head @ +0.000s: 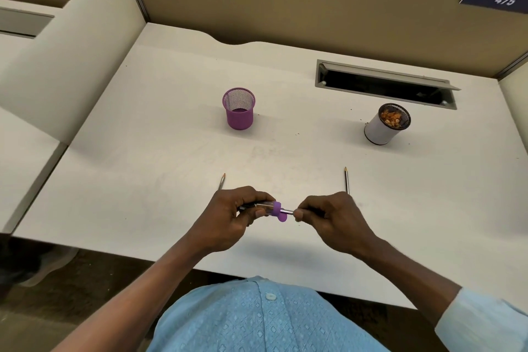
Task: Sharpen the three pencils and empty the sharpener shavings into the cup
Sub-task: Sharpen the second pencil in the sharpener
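While the left hand (pixel 234 217) curled around the purple-capped sharpener (pixel 275 208), the right hand (pixel 331 217) pinched a pencil (pixel 287 211) seated in it. A second pencil (pixel 222 181) lay just beyond the left hand, a third pencil (pixel 347 180) just beyond the right. Farther off stood a purple mesh cup (pixel 239 108) and, beyond the right hand, a white cup (pixel 381 130) holding shavings.

The left hand (pixel 237 214) gripped a purple-capped sharpener (pixel 273 208) over the desk (pixel 171 137), and the right hand (pixel 331 217) pinched a pencil (pixel 287 211) whose end sat in the cap. A second pencil (pixel 221 181) lay just beyond the left hand and a third pencil (pixel 346 180) just beyond the right, both tips pointing away. Farther back stood a purple mesh cup (pixel 239 111) on the left and a white cup (pixel 381 128) holding brown shavings on the right, near a cable slot (pixel 385 84).
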